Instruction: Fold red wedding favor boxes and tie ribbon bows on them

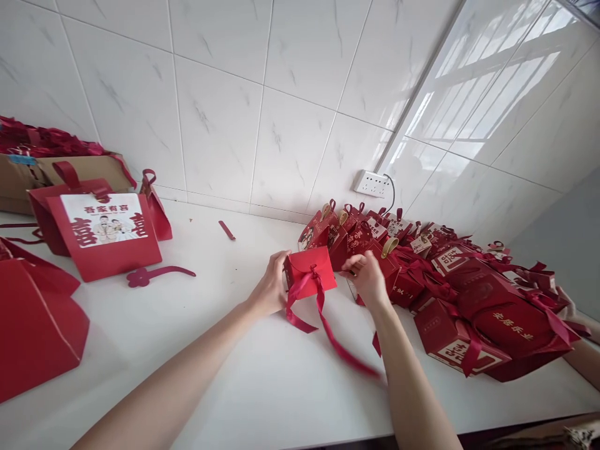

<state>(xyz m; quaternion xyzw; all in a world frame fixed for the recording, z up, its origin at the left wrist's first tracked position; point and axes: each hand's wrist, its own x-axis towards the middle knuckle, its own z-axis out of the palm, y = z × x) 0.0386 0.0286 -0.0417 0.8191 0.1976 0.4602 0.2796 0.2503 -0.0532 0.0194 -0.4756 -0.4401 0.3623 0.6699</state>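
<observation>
My left hand (273, 284) grips the left side of a small red gift box (307, 259). A dark red ribbon (323, 312) is threaded through the front of the box, and its loose ends hang onto the table; the longer end is blurred. To the right of the box, my right hand (370, 278) is raised with its fingers curled together. Whether anything is between those fingertips I cannot make out. Just behind my right hand stands a red gift box with a gold loop (389, 249).
Many red gift boxes (450, 262) crowd the right of the white table (225, 375). Another person's hand (567, 306) is at their far edge. On the left are larger red boxes (107, 250), a flower-ended strap (140, 276) and a ribbon-filled carton (84, 172). A power strip (372, 183) hangs behind.
</observation>
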